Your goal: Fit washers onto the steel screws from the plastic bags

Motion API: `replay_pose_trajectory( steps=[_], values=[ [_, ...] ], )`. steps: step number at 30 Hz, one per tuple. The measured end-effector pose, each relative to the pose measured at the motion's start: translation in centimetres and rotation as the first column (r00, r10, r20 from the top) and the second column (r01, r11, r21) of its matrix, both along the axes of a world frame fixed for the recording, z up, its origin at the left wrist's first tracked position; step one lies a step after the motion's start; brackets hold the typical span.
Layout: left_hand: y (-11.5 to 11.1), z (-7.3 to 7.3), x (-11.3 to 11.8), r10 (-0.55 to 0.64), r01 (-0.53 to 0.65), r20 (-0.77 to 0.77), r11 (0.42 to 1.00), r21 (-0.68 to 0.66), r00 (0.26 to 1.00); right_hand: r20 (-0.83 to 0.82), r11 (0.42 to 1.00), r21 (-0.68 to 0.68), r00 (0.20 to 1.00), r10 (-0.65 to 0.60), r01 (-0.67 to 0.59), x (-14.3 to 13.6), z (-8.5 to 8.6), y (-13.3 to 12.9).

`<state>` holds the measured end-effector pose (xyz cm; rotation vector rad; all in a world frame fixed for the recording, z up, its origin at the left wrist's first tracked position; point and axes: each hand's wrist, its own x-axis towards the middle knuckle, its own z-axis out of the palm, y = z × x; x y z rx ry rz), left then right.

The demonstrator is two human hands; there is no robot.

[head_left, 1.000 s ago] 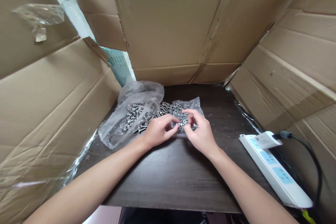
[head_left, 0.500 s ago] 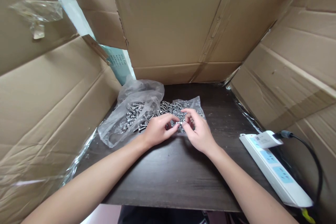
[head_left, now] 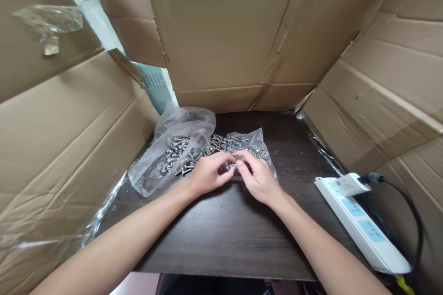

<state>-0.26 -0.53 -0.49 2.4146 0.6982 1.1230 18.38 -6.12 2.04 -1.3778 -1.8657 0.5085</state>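
Observation:
My left hand (head_left: pixel 210 174) pinches a small metal bolt (head_left: pixel 235 164) between thumb and fingertips. From the other side, the thumb and fingers of my right hand (head_left: pixel 256 176) close on the bolt's right end, hiding most of it. Both hands meet just over the front of a clear plastic bag (head_left: pixel 256 136) with loose nuts and washers (head_left: pixel 255 148) spread on it. Behind my left hand lie many metal bolts (head_left: pixel 177 147), partly inside a larger clear plastic bag (head_left: pixel 141 179).
The dark wooden tabletop (head_left: pixel 221 230) is walled in by cardboard panels (head_left: pixel 221 32) at the back and both sides. On the right lies a white power strip (head_left: pixel 363 226) with a plugged-in adapter (head_left: pixel 351 184) and a black cable (head_left: pixel 411 203).
My right hand's fingers have drawn in toward the left hand and closed round the bolt's end, which showed more plainly before. My left hand has hardly moved.

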Motion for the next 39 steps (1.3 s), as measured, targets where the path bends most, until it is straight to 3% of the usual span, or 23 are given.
replay_pose_trajectory(
  steps=[39],
  values=[
    [-0.01, 0.26, -0.27, -0.044, 0.045, -0.029, 0.998, 0.037, 0.999, 0.019, 0.999, 0.044, 0.999, 0.026, -0.027, -0.02, 0.11, -0.12]
  ],
)
